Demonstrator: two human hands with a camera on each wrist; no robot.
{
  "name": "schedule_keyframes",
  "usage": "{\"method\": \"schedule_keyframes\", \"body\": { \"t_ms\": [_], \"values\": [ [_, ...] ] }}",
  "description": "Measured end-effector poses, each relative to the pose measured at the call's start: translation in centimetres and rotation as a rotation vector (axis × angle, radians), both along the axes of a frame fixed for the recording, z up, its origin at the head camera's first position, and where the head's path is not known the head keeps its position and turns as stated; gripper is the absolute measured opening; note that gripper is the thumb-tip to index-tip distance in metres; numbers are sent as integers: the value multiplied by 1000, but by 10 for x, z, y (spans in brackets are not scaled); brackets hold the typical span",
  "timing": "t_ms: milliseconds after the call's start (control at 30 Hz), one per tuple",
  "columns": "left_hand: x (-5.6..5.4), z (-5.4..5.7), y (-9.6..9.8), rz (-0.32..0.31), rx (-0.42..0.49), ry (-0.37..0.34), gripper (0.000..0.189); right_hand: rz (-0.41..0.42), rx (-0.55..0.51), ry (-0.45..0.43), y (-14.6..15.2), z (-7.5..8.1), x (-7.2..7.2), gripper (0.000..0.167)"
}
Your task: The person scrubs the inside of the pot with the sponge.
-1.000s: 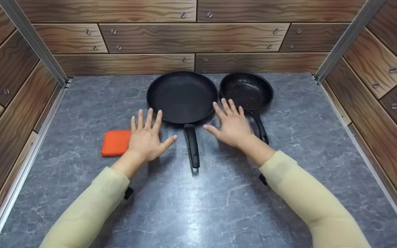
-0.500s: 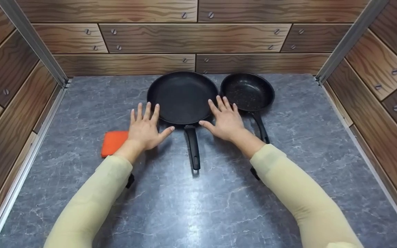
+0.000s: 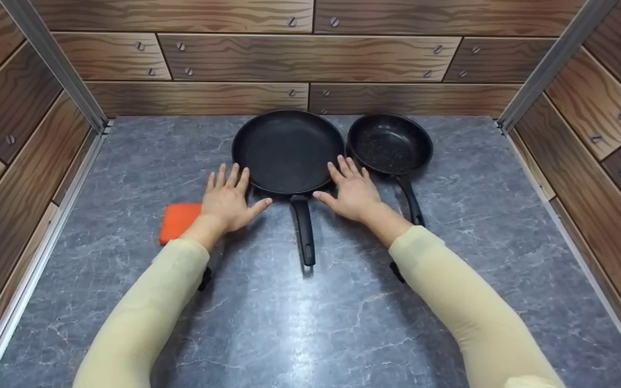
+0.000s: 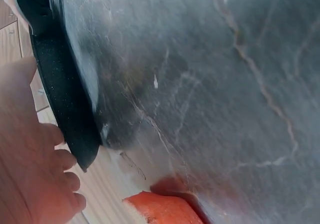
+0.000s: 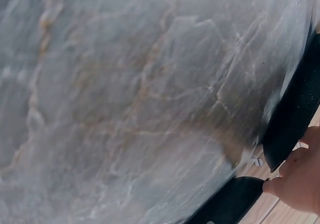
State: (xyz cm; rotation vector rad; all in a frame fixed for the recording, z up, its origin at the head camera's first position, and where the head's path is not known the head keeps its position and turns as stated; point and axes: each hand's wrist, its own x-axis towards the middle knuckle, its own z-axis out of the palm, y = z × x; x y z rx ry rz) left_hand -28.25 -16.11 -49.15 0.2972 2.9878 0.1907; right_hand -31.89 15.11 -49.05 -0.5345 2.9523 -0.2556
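Observation:
A large black frying pan (image 3: pixel 289 151) lies at the back middle, its handle pointing toward me. My left hand (image 3: pixel 228 202), fingers straight and spread, is at the pan's left front edge; it grips nothing. On the other side, my right hand (image 3: pixel 354 194) is spread between the large pan and a smaller speckled frying pan (image 3: pixel 390 145), also gripping nothing. Whether the fingertips touch the rims cannot be told for sure. In the left wrist view the left hand (image 4: pixel 30 154) overlaps the large pan's side (image 4: pixel 65 94). The right wrist view shows the right hand (image 5: pixel 300 179) near both pans.
An orange square item (image 3: pixel 178 222), perhaps a folded cloth or pad, lies left of the left wrist, partly covered. The grey marbled tabletop (image 3: pixel 299 323) is bounded by wood-pattern walls (image 3: pixel 240 56) at back and sides.
Both hands have shifted a little forward over the last second, and the right hand also leftward toward the large pan. In the latest half second they barely move. The pans stay in place.

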Motion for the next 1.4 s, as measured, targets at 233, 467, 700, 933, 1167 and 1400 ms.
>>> {"method": "schedule_keyframes", "body": {
  "t_ms": [233,467,700,933,1167,1400],
  "values": [
    [-1,2,4,-14,-20,3,110,-8,-29,7,0,-3,1,95],
    [0,2,6,-30,-35,13,111,-1,-60,6,0,-5,2,93],
    [-2,3,7,-46,-42,19,111,-14,-71,3,2,-4,4,91],
    [-3,5,6,-53,-57,21,111,-10,-92,19,1,-2,3,91],
    [-1,7,6,-60,-61,21,109,4,-101,39,2,-4,2,90],
    [4,6,6,-67,-61,28,110,7,-118,40,4,-7,6,89]
  ]
}}
